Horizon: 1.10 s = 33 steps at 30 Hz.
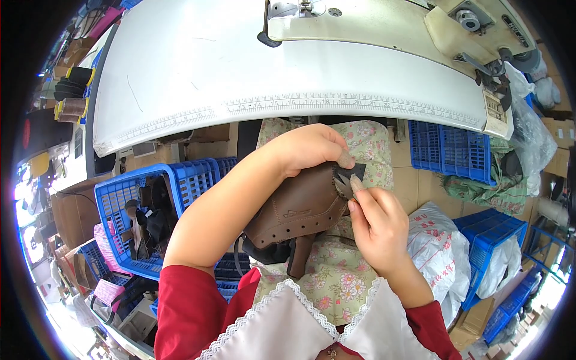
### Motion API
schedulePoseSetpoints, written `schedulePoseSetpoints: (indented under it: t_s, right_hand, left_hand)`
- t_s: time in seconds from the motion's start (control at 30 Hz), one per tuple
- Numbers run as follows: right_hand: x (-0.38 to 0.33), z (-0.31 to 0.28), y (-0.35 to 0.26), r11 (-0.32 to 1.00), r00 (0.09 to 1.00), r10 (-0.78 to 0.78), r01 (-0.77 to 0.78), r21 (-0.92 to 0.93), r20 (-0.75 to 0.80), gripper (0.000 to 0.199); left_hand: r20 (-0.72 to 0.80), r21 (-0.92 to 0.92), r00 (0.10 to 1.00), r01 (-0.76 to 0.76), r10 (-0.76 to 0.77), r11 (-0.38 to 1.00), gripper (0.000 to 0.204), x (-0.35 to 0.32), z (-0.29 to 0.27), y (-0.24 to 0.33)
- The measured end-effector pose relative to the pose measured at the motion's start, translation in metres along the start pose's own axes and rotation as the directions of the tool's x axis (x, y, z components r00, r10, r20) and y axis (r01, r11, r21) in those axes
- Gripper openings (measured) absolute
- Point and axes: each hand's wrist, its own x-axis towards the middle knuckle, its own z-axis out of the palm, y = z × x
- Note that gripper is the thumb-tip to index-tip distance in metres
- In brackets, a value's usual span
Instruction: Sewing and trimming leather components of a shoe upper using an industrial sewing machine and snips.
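A brown leather shoe upper (300, 195) with a row of punched eyelet holes lies over my lap, on a floral apron (345, 285). My left hand (309, 150) is closed on its far edge, with thumb and fingers pinching the leather near a black lining piece (355, 172). In my right hand (382, 227) is a small pair of metal thread snips (344, 181), held between thumb and fingers. Their pointed blades lie against the upper's right edge, beside the black lining. Most of the snips' handle is hidden by my fingers. A brown strap-like part (302, 255) hangs below the upper.
A white sewing table (234, 72) with a ruler edge spans the far side, carrying a sewing machine (366, 27). At left stands a blue crate (138, 174) of shoe parts. Blue baskets (453, 150) and a white plastic sack (438, 249) are at right.
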Motion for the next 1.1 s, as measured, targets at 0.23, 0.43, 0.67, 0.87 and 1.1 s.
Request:
schedulePoseSetpoints:
  t_s: [0.23, 0.43, 0.67, 0.87, 1.1]
  right_hand:
    - [-0.0024, 0.0002, 0.0018, 1.0, 1.0, 0.018, -0.018, 0.004, 0.002, 0.033]
    - [-0.0007, 0.0016, 0.001, 1.0, 1.0, 0.01, -0.01, 0.014, -0.015, 0.036]
    - [-0.0029, -0.0002, 0.002, 0.999, 0.999, 0.042, -0.042, 0.019, 0.005, 0.035]
    - [-0.0011, 0.0005, 0.0002, 0.999, 0.999, 0.044, -0.044, 0.014, -0.004, 0.033]
    - [-0.0001, 0.006, 0.0019, 1.0, 0.998, 0.006, -0.006, -0.001, -0.066, 0.029]
  left_hand:
    - [-0.024, -0.002, 0.999, -0.022, 0.022, 1.0, 0.011, 0.0, 0.0028, -0.0002]
    - [-0.025, -0.006, 1.0, -0.017, 0.017, 1.0, 0.011, 0.001, 0.0014, -0.0029]
    - [-0.04, 0.015, 0.999, -0.006, 0.007, 1.0, 0.012, 0.001, 0.0026, -0.002]
    - [-0.014, 0.012, 1.0, 0.003, -0.003, 1.0, 0.01, -0.0022, 0.0003, 0.0019]
    - [-0.041, -0.061, 0.999, -0.026, 0.024, 0.998, 0.009, -0.0012, 0.0057, 0.0007]
